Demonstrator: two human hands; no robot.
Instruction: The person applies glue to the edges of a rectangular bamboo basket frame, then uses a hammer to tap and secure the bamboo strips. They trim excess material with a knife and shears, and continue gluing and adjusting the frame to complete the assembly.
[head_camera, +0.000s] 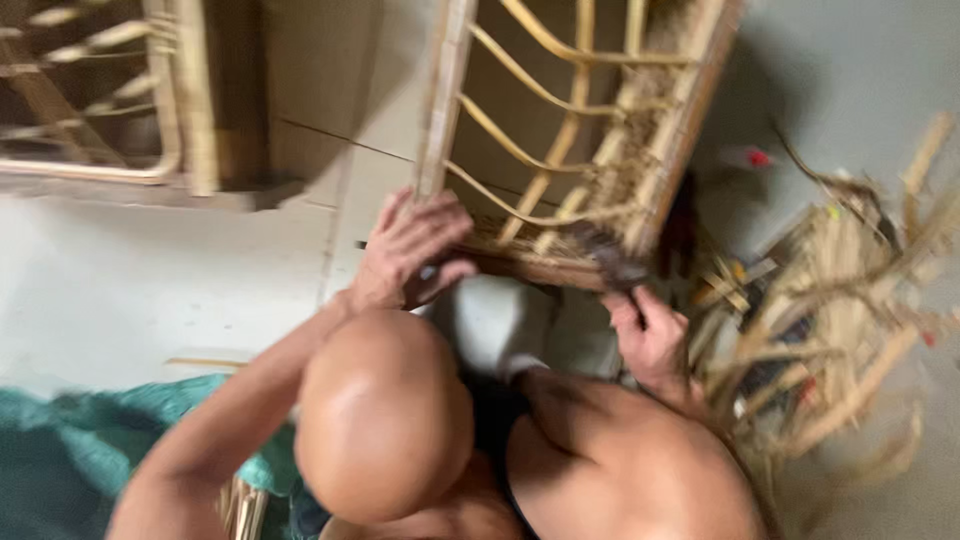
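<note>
Rattan frame (560, 130) corner gripped by left hand (410, 250), right hand (650, 330) below

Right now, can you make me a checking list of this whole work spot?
Surface: pale floor, bare by the left side.
Job's things: rattan frame with curved slats, propped up in front of the knees.
Clutter: loose rattan scraps at right; teal cloth at lower left.
Hands: left hand grips the frame's bottom corner; right hand touches its lower rail, its fingers blurred, grip unclear.
Cables: nothing seen.
Surroundings: second rattan frame at upper left.
</note>
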